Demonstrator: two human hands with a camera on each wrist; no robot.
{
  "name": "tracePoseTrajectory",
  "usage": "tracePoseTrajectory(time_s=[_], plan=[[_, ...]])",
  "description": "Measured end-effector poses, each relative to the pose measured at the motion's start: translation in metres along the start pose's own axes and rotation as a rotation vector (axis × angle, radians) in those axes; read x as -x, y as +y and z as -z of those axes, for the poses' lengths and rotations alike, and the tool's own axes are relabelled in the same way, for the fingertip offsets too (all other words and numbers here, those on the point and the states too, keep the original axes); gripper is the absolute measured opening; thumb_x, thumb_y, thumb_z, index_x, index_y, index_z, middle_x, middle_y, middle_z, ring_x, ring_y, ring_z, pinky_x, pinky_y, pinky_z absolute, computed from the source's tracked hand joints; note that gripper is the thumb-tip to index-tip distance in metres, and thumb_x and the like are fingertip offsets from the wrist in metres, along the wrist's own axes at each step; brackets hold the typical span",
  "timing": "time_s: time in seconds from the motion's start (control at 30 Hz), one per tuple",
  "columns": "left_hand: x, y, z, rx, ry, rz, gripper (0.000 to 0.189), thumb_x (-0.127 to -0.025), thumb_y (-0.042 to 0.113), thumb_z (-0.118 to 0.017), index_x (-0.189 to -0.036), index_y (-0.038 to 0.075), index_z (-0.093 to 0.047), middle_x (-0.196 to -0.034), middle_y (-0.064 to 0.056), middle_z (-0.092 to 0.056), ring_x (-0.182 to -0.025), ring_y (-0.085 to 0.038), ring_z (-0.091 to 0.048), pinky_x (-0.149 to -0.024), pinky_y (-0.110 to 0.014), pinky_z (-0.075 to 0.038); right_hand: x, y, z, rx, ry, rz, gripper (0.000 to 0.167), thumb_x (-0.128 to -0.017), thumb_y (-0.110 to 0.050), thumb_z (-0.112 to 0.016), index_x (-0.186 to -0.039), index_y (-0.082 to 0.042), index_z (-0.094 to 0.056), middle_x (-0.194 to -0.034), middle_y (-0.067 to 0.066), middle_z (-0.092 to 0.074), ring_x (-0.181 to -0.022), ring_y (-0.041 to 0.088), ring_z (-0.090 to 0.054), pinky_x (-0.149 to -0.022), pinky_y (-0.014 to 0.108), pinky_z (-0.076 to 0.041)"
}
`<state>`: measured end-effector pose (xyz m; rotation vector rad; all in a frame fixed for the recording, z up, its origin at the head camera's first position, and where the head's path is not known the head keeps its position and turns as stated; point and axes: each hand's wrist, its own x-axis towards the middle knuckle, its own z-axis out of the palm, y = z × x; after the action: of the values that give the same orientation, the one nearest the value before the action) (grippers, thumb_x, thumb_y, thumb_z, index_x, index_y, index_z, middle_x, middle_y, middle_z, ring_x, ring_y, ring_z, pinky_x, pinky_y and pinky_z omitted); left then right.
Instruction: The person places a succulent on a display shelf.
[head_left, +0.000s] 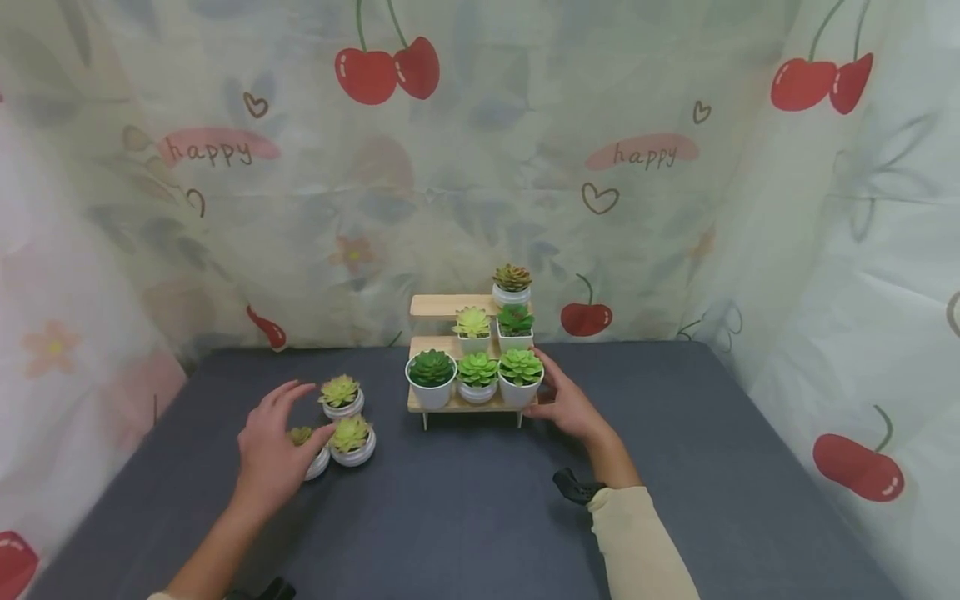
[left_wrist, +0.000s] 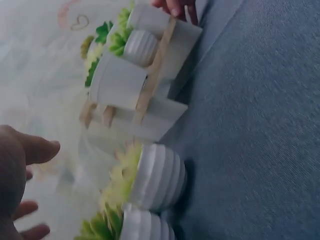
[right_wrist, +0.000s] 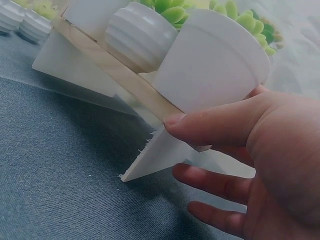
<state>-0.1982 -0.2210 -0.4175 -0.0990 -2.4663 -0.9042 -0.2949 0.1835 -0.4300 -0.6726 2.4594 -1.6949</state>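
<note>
6 potted succulents [head_left: 477, 377] on tiered stand [head_left: 448, 306], 3 others [head_left: 352, 442] on desk [head_left: 450, 517], prob. left. L hand [head_left: 273, 446]: grip wide, nr those; R hand [head_left: 570, 406] pinches stand's end.

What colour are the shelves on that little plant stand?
The shelves are a pale tan wood colour, seen best in the head view.

A dark blue-grey bench [head_left: 465, 517] spreads beneath the left hand [head_left: 272, 442] and the right hand [head_left: 570, 410]. Beyond both, a pale printed sheet [head_left: 480, 225] hangs upright, with a pair of red cherries [head_left: 367, 77] printed high up, between the hands. A single cherry [head_left: 587, 320] sits just beyond the right hand. An orange flower print [head_left: 54, 346] shows well left of the left hand.
</note>
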Motion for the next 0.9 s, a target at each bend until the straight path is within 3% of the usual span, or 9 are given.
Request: tracePoseTrajectory(time_s=[0.13, 0.3, 0.4, 0.53, 0.73, 0.9], plan=[[0.003, -0.011, 0.009, 0.012, -0.021, 0.172, 0.081, -0.08, 0.032, -0.081, -0.145, 0.007, -0.041, -0.146, -0.024, -0.036, -0.128, -0.052, -0.032, -0.089, -0.074, -0.021, 0.001, 0.0, -0.001, -0.002, 0.007, -0.015, 0.096, -0.079, 0.012, -0.072, -0.155, -0.004, -0.016, -0.15, 0.025, -0.035, -0.124, 0.043, -0.046, -0.091, 0.055, -0.046], [0.006, -0.021, 0.016, 0.027, -0.145, 0.383, 0.103, -0.081, 0.044, -0.078, -0.155, 0.004, -0.019, -0.15, -0.03, -0.024, -0.135, -0.051, -0.022, -0.099, -0.071, -0.019, -0.007, 0.018, -0.001, -0.01, 0.007, -0.015, 0.099, -0.078, 0.011, -0.073, -0.156, -0.007, -0.016, -0.152, 0.022, -0.032, -0.126, 0.042, -0.045, -0.09, 0.051, -0.048], [0.006, -0.025, 0.016, 0.03, -0.216, 0.44, 0.109, -0.081, 0.044, -0.078, -0.155, 0.0, -0.01, -0.15, -0.035, -0.021, -0.135, -0.051, -0.022, -0.102, -0.066, -0.024, -0.011, 0.033, 0.0, -0.019, 0.014, -0.008, 0.102, -0.077, 0.01, -0.075, -0.157, -0.012, -0.016, -0.154, 0.017, -0.031, -0.129, 0.04, -0.043, -0.091, 0.052, -0.047], [0.009, -0.029, 0.013, 0.098, -0.251, 0.511, 0.112, -0.082, 0.043, -0.077, -0.155, 0.0, -0.003, -0.152, -0.036, -0.013, -0.135, -0.052, -0.025, -0.102, -0.063, -0.03, -0.012, 0.037, 0.0, -0.016, 0.023, -0.007, 0.102, -0.077, 0.008, -0.076, -0.157, -0.017, -0.018, -0.154, 0.014, -0.032, -0.128, 0.037, -0.045, -0.091, 0.051, -0.047], [0.018, -0.032, 0.001, 0.238, -0.191, 0.646, 0.113, -0.083, 0.04, -0.076, -0.155, 0.004, 0.003, -0.157, -0.03, -0.005, -0.136, -0.051, -0.023, -0.103, -0.062, -0.031, -0.011, 0.035, -0.001, 0.008, 0.042, -0.056, 0.103, -0.076, 0.003, -0.079, -0.157, -0.023, -0.019, -0.149, 0.016, -0.04, -0.109, 0.037, -0.059, -0.085, 0.047, -0.051], [0.024, -0.033, -0.006, 0.261, -0.171, 0.678, 0.115, -0.081, 0.036, -0.079, -0.155, 0.004, 0.004, -0.156, -0.031, -0.008, -0.135, -0.052, -0.024, -0.104, -0.062, -0.03, -0.011, 0.034, -0.001, 0.017, 0.053, -0.066, 0.104, -0.076, 0.003, -0.079, -0.157, -0.024, -0.02, -0.149, 0.015, -0.042, -0.109, 0.035, -0.06, -0.085, 0.047, -0.051]])
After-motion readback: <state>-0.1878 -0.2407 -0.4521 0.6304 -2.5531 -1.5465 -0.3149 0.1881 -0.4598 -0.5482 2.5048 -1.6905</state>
